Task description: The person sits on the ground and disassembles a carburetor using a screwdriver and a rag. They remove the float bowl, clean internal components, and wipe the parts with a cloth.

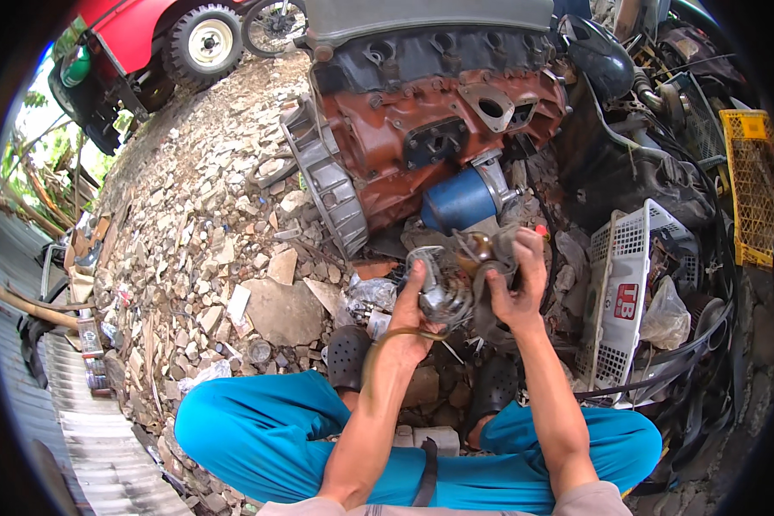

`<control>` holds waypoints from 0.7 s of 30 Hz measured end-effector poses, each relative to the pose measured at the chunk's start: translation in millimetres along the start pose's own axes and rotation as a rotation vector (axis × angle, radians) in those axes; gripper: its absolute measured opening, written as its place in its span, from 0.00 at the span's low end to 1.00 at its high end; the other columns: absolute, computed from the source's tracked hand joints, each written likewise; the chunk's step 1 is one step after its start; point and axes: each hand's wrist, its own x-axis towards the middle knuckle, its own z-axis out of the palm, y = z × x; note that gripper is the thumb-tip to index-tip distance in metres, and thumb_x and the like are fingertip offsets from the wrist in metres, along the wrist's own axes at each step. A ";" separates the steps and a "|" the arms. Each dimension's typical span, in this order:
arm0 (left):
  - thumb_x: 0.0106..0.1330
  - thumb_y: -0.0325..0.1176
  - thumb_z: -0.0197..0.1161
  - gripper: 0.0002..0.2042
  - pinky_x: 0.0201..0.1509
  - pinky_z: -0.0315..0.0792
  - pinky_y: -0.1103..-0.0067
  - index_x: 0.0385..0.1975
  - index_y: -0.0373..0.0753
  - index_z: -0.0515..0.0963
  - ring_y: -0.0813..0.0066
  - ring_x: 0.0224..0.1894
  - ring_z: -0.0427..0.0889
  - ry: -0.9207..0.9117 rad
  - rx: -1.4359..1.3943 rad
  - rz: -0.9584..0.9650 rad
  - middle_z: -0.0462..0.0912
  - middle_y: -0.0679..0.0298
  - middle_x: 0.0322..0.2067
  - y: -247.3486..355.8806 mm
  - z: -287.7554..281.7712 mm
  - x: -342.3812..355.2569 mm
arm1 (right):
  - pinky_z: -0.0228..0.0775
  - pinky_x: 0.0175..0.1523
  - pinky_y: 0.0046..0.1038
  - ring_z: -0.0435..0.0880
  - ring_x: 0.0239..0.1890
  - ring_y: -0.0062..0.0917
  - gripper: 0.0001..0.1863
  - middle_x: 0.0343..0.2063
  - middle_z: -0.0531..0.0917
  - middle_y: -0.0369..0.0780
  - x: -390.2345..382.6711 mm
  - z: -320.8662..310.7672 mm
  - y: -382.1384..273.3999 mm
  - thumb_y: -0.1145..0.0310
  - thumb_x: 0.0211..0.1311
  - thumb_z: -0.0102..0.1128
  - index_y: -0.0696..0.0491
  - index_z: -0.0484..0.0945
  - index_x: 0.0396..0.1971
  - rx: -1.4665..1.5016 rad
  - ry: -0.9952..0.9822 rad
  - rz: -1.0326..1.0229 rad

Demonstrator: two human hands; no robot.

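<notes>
My left hand (pixel 411 318) is closed around a silvery metal engine part (pixel 443 294) with rounded sides. A thin brownish hose (pixel 377 354) trails from that part over my left wrist. Beside it, my right hand (pixel 523 299) is closed on a dark, dirty rag (pixel 506 251), its thumb toward the left hand. A shiny amber-brown round piece (pixel 476 249) shows between the rag and the metal part; whether it is joined to either I cannot tell. Just beyond my hands is a red-brown engine block (pixel 378 129) with a blue filter canister (pixel 457 205) on its side.
Stones and rubble cover the ground, with a flat stone slab (pixel 284 311) left of my hands. To the right, a white plastic crate (pixel 615 310) holds loose parts, near a yellow crate (pixel 752 185). Corrugated sheet (pixel 99 421) lies at left; a red vehicle (pixel 129 34) stands far left.
</notes>
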 end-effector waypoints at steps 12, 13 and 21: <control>0.62 0.49 0.65 0.22 0.49 0.79 0.60 0.49 0.40 0.77 0.60 0.43 0.84 -0.013 0.005 0.101 0.84 0.58 0.42 28.6 -25.4 5.2 | 0.72 0.42 0.25 0.81 0.35 0.23 0.20 0.37 0.83 0.39 -11.7 15.5 -20.9 0.58 0.75 0.49 0.64 0.75 0.46 0.164 0.253 0.414; 0.60 0.47 0.65 0.21 0.49 0.80 0.65 0.49 0.40 0.77 0.62 0.42 0.85 0.004 -0.016 0.131 0.84 0.58 0.41 29.7 -24.9 4.8 | 0.72 0.41 0.26 0.82 0.34 0.24 0.20 0.36 0.83 0.41 -14.8 14.5 -24.0 0.59 0.74 0.49 0.64 0.75 0.44 0.194 0.302 0.453; 0.60 0.45 0.66 0.24 0.47 0.81 0.69 0.50 0.35 0.74 0.65 0.43 0.84 -0.030 -0.073 0.444 0.82 0.56 0.44 37.3 -23.8 0.9 | 0.73 0.45 0.39 0.80 0.41 0.44 0.23 0.38 0.83 0.50 -32.2 51.3 -67.0 0.55 0.67 0.57 0.65 0.77 0.41 0.207 -0.139 0.082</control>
